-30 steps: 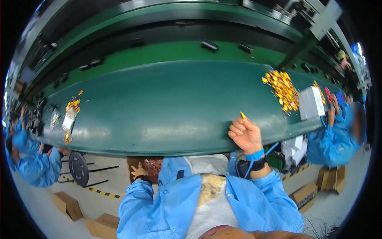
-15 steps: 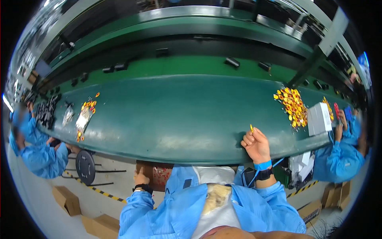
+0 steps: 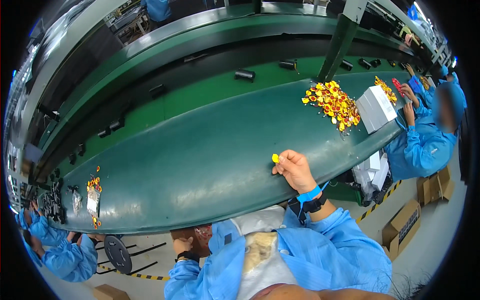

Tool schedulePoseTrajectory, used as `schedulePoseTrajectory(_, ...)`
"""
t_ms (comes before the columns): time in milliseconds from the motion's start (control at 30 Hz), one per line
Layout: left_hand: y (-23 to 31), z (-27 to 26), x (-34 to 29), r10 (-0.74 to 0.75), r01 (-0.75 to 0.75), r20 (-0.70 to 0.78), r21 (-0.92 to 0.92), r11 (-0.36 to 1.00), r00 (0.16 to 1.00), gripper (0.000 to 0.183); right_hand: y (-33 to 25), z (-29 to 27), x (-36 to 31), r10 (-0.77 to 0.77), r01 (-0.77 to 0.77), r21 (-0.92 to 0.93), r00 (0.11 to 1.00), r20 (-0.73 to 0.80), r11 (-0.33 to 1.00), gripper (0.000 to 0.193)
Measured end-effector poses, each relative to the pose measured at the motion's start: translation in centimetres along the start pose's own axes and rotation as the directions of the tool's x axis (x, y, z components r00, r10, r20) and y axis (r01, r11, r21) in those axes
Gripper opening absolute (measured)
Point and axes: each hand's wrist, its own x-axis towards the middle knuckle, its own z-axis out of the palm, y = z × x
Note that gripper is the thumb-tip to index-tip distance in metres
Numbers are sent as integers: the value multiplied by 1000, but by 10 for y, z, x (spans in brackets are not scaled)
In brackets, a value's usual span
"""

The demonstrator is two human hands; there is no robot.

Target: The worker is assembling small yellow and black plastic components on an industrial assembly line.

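Note:
A small yellow piece [image 3: 275, 158] is pinched between the thumb and fingers of my right hand [image 3: 296, 171]. That hand is raised over the front part of the green table [image 3: 200, 172], with a blue strap and a black band at its wrist. Low beside my lap, my left hand [image 3: 183, 245] has its fingers curled at the edge of a brown cardboard box [image 3: 189, 232]. Small red bits show inside the box, partly hidden by my jacket. A heap of yellow and dark red pieces [image 3: 330, 104] lies on the table, far to the right of my right hand.
White boxes [image 3: 376, 109] stand right of the heap, near a co-worker in blue [image 3: 425, 145]. At the left lie a clear bag [image 3: 93, 201] with yellow-red pieces and black parts [image 3: 52, 204]. Black cylinders [image 3: 245, 75] sit on the green strip behind. A round stool [image 3: 118, 254] stands below.
The view has turned toward the right. My right hand still pinches the yellow piece, now turned with its broad face showing. My left hand stays at the cardboard box.

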Motion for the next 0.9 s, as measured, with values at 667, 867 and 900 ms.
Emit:
schedulePoseTrajectory(667,175,-196,-100,632,-558,57,-412,721,773,5,-4,0,-12,-159,123,-303,982,-97,945,13)
schedulePoseTrajectory(867,323,-175,-12,682,-559,-166,-722,408,712,17,-3,4,-11,-173,118,-466,982,-76,877,12)
schedulePoseTrajectory(900,343,-169,21,648,-485,-164,-800,354,743,20,-3,3,-11,-190,137,-493,980,-60,860,12)
